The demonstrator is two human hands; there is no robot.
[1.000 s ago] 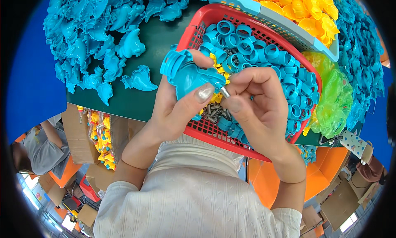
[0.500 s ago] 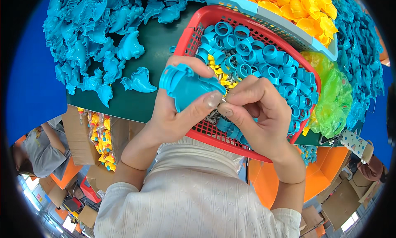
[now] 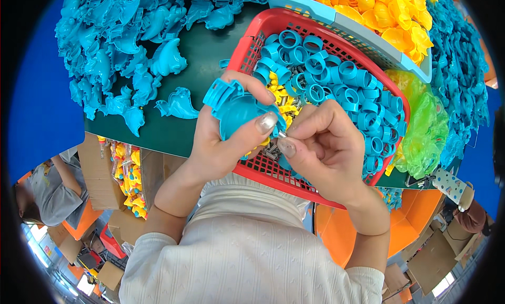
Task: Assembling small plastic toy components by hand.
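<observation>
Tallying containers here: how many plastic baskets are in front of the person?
2. A red plastic basket of teal plastic rings is partly beneath the right hand; a light-blue plastic basket of curved yellow plastic pieces is beyond it, partly out of view. Others may be hidden.

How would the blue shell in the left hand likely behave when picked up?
The blue shell looks thin-walled and hollow, so probably light. Its glossy surface may be slightly slippery. Its crisp moulded edges suggest fairly stiff plastic.
</observation>
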